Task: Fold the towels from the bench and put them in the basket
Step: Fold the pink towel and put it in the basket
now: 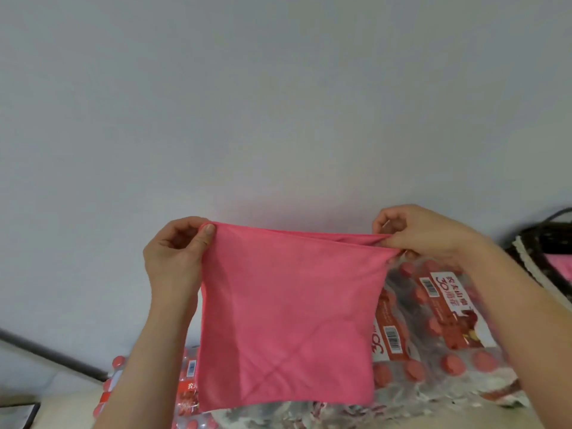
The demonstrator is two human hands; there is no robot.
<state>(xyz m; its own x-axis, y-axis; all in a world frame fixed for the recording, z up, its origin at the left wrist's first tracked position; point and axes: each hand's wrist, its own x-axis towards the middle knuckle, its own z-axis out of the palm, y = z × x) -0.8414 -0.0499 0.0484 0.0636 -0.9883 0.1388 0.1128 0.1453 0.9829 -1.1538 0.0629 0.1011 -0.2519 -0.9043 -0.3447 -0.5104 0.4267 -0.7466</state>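
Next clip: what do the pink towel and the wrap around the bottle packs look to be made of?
The towel looks like soft matte microfibre or similar thin cloth: it hangs limp, shows diagonal creases and no shine. The wrap looks like clear glossy plastic film: red caps show through it, and it wrinkles with pale glints.

Plastic-wrapped bottle packs (439,345): red caps, red-and-white labels with barcodes, lying side by side below plain grey wall (278,103). Dark pipe (52,356) slants along wall base, lower left. Dark flat object (18,416) beside it; kind unclear.
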